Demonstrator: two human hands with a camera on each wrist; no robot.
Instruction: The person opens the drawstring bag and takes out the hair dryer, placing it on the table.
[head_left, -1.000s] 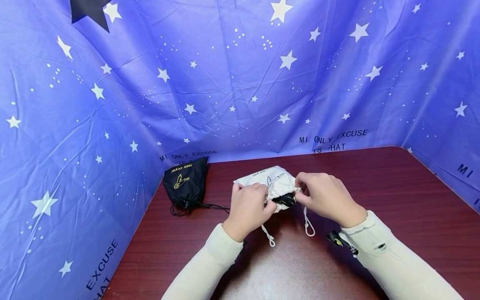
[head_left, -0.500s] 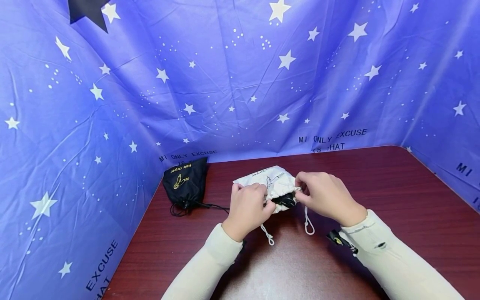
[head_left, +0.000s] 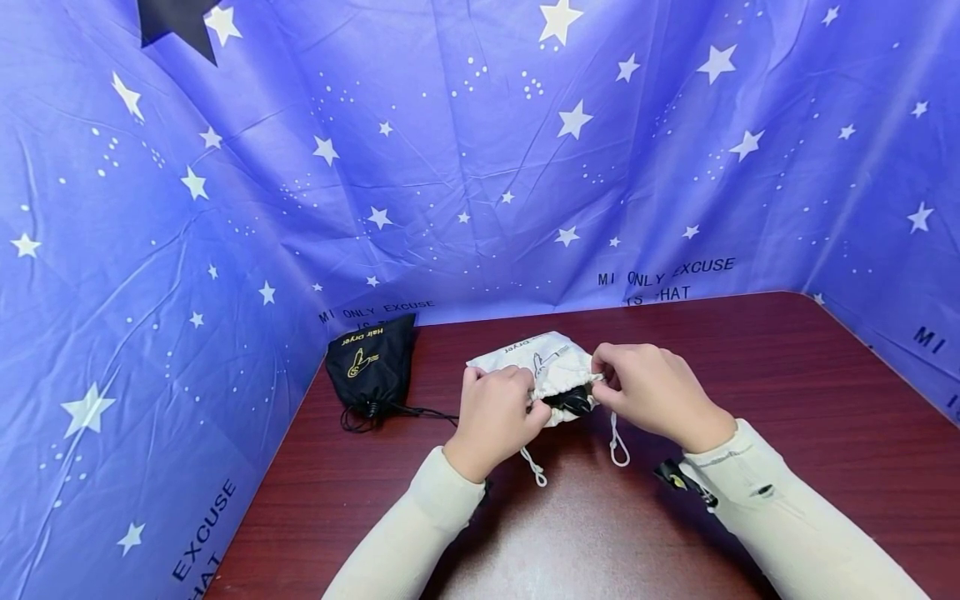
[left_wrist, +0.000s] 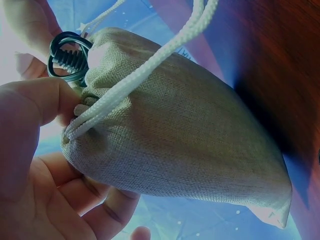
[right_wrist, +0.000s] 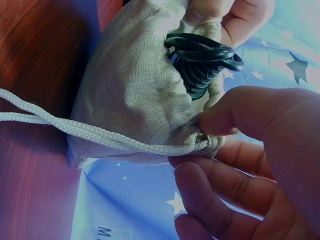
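A pale cloth drawstring bag (head_left: 564, 367) with a hair dryer print is held above the table by both hands. My left hand (head_left: 495, 417) pinches one side of its gathered mouth between thumb and forefinger. At the opposite side, my right hand (head_left: 658, 393) pinches the mouth near the cord exit. Between them the mouth gapes, and a coiled black cord (right_wrist: 200, 67) with a ribbed sleeve pokes out. White drawstring loops hang at both sides, the left loop (head_left: 536, 471) and the right loop (head_left: 618, 446). The rest of the contents is hidden.
A black drawstring bag (head_left: 370, 362) printed "Hair Dryer" lies at the back left of the dark red table (head_left: 757, 367). Its black cord (head_left: 423, 412) trails toward my left wrist. A blue star-patterned curtain (head_left: 465, 167) encloses the back and sides.
Both hands keep their hold with barely any movement. The white drawstring loops hang slightly higher than before.
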